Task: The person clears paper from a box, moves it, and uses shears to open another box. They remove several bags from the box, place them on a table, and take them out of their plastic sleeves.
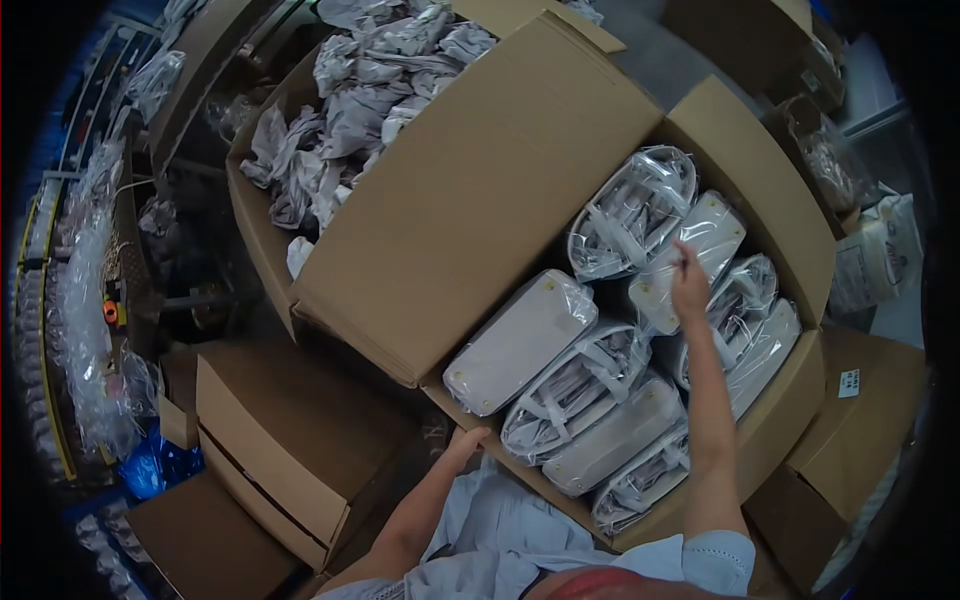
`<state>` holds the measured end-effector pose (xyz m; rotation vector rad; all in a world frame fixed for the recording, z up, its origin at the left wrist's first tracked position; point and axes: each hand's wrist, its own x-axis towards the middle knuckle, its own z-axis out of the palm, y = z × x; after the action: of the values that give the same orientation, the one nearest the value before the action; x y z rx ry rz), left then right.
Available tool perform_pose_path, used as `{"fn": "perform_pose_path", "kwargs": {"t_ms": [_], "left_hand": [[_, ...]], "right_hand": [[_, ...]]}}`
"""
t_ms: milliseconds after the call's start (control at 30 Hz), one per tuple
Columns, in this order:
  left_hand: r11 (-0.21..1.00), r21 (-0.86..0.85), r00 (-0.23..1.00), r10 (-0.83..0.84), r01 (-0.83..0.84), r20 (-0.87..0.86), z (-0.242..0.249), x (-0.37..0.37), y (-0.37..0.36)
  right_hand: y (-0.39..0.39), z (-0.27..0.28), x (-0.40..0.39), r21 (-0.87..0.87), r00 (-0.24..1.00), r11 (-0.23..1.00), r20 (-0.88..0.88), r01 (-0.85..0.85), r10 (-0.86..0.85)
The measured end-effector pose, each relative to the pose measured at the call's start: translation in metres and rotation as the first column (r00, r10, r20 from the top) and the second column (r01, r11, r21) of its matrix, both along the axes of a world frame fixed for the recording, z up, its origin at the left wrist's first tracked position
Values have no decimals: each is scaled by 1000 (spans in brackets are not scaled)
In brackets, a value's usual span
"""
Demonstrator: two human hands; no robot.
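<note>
Several light-coloured handbags in clear plastic fill an open cardboard box (765, 440). Some stand with their handles up, like the bag (635, 215) at the far end. Others show flat bases with small gold studs, such as the bag (522, 340) on the left. My right hand (690, 285) reaches over a wrapped bag (718, 235) near the far end, its fingers stretched out and slightly apart with nothing visible in them. At the near left corner of the box, my left hand (468, 445) is closed on the edge, fingertips over the cardboard.
A wide box flap (480, 190) slants up on the left. Behind it, another carton holds crumpled packing paper (390, 80). An open carton (270, 450) stands at lower left, another box (850, 400) at right. Plastic-wrapped goods (95, 300) line the far left.
</note>
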<state>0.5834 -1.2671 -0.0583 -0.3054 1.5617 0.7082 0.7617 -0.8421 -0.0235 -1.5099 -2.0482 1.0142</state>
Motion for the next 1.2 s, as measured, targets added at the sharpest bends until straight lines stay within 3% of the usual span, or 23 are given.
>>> {"fn": "perform_pose_path", "kwargs": {"t_ms": [33, 67, 100, 167, 233, 267, 333, 400, 467, 500, 533, 633, 700, 767, 833, 933, 967, 1000, 1133, 1200], "left_hand": [[1000, 5, 1000, 11, -11, -3, -4, -1, -8], [980, 105, 891, -105, 167, -441, -14, 0, -12], [923, 114, 592, -138, 368, -794, -19, -3, -15], [923, -44, 386, -202, 383, -900, 52, -47, 15], [857, -190, -17, -207, 479, -978, 96, -116, 42], [865, -268, -135, -232, 424, -963, 108, -149, 56], [890, -302, -208, -241, 342, -948, 116, -210, 86], [829, -448, -282, -365, 335, -887, 99, -255, 99], [817, -375, -61, -389, 438, -919, 87, -272, 107], [729, -451, -31, -510, 515, -860, 82, -280, 106], [711, -448, -41, -510, 542, -859, 79, -278, 105], [612, -488, -1, -623, 622, -782, 67, -263, 102], [703, -382, 8, -483, 599, -876, 48, -251, 95], [720, -380, -37, -443, 581, -896, 34, -240, 90], [747, -368, -83, -391, 554, -917, 20, -228, 84], [830, -292, -47, -308, 475, -950, 21, -220, 81], [824, -280, -9, -317, 492, -949, 23, -216, 84], [816, -271, 37, -336, 511, -941, 25, -209, 81], [786, -368, 66, -457, 497, -887, 30, -169, 60], [711, -354, 138, -533, 608, -835, 27, -156, 36]], "right_hand": [[-33, 9, -28, 198, 988, 970, -36, -142, 152], [-61, 16, -44, 136, 981, 973, -31, -188, 194], [-89, 22, -51, 73, 973, 971, -23, -226, 228], [-144, 25, -42, 11, 984, 986, -61, -166, 167], [-203, 36, -5, 12, 1000, 1000, 4, 21, -21], [-230, 35, 29, 115, 977, 988, 173, 104, -124], [-293, 24, 116, 231, 734, 850, 430, 473, -526], [-344, 54, 171, 218, 240, 537, 717, 815, -655], [-384, 63, 203, 271, 93, 437, 754, 858, -651], [-398, 60, 217, 301, 9, 384, 777, 873, -630], [-407, 54, 230, 307, -18, 356, 778, 883, -628], [-404, 18, 256, 210, 1, 434, 899, 876, -438], [-391, 4, 256, 197, -2, 460, 920, 866, -391], [-386, 5, 244, 255, 45, 465, 839, 848, -542], [-406, -16, 273, 272, 61, 481, 820, 833, -569], [-413, -32, 303, 230, 172, 515, 768, 826, -617], [-414, -33, 315, 190, 218, 523, 754, 831, -620], [-420, -39, 336, 220, 174, 531, 785, 818, -594], [-414, -54, 394, 215, 233, 589, 773, 779, -590], [-410, -62, 405, 222, 265, 612, 752, 759, -603]]}}
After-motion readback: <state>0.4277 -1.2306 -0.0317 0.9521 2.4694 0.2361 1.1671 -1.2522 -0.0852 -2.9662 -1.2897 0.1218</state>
